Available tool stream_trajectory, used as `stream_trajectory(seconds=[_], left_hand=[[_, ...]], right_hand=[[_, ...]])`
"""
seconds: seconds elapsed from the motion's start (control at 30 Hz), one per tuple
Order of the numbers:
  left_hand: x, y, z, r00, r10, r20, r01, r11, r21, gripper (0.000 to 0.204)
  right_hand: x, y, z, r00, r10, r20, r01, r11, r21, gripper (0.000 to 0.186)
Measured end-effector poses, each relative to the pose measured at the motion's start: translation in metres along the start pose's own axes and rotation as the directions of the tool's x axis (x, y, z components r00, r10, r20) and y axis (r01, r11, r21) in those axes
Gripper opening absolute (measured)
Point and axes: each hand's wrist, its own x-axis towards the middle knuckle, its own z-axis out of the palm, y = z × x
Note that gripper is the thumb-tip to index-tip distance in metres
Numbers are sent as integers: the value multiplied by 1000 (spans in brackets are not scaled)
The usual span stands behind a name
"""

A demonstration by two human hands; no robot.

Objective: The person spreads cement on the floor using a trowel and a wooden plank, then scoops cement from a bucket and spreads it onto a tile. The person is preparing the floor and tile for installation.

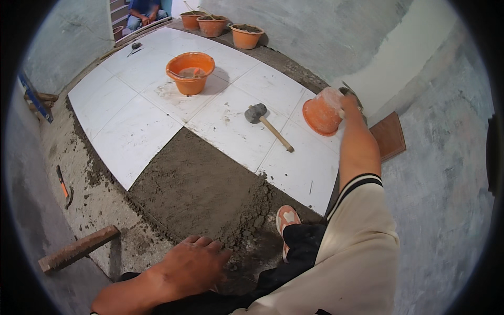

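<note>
My right hand (350, 106) reaches out to the far right, closed around what looks like a trowel (345, 85), its thin blade partly hidden behind the fingers. Right beside it an orange bucket (321, 114) lies upside down on the white tiles (231, 134). Low in the view my left hand (195, 262) rests palm down near my knee, fingers loosely bent and holding nothing visible. Just beyond it spreads a bed of grey mortar (197, 184), smoothed in the middle and crumbly toward my shoe. A rubber mallet (268, 125) with a wooden handle lies on the tiles.
Another orange bucket (190, 73) stands upright on the tiles. Several mortar-filled buckets (247, 37) line the back wall. At left lie a hammer (64, 186) and a wooden block (79, 249). A brown tile (388, 136) leans right. Another person (147, 13) sits at the doorway.
</note>
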Motion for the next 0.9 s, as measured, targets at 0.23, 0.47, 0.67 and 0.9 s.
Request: stream_trajectory(seconds=[0.23,0.47,0.67,0.9], left_hand=[[19,-2,2,995,55,-86,-52,998,43,48],[19,12,17,996,18,-91,-15,999,36,43],[1,27,26,986,4,-165,12,995,96,32],[-13,23,30,971,21,-238,8,993,120,31]], right_hand=[[6,162,-17,991,114,-65,-107,988,111,31],[-50,-7,-43,954,-150,261,-64,746,663,13],[-188,-213,-85,761,-502,411,213,791,573,21],[-406,-272,-101,68,-720,691,524,615,589,47]])
